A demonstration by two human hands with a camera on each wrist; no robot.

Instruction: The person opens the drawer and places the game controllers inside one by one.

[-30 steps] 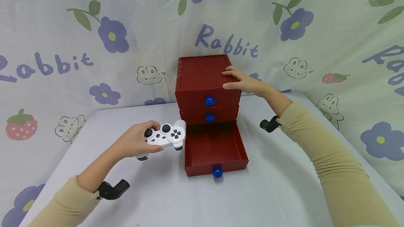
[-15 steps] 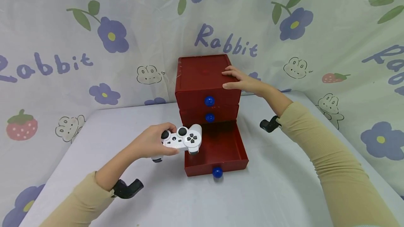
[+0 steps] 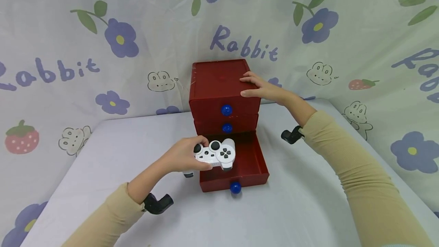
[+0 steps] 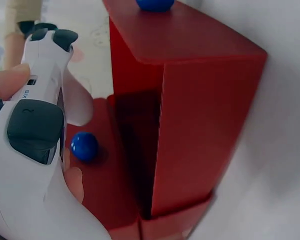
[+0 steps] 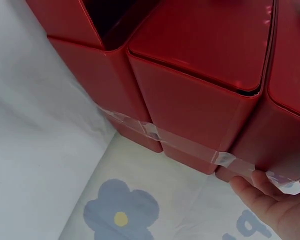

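My left hand (image 3: 181,156) grips a white game controller (image 3: 223,156) by one end, thumb in front and fingers behind. The controller overlaps the left part of the pulled-out bottom drawer (image 3: 250,180) in the head view. Up close in the left wrist view, the white controller (image 4: 19,185) shows its dark triggers beside the drawer's side wall (image 4: 205,125). My right hand (image 3: 265,87) rests on the top right edge of the red drawer cabinet (image 3: 219,77), fingers spread. In the right wrist view, fingers of the right hand (image 5: 277,202) lie along the cabinet's side.
Two upper drawers are closed, with blue knobs (image 3: 226,110) on their fronts. A third blue knob (image 3: 235,188) sits on the bottom drawer. Clear tape (image 5: 185,144) runs across the cabinet's side. Behind the white table (image 3: 291,209) hangs a patterned curtain (image 3: 164,26).
My left hand has carried the controller to the right, from beside the bottom drawer to over its left part. The right hand keeps its place on the cabinet.
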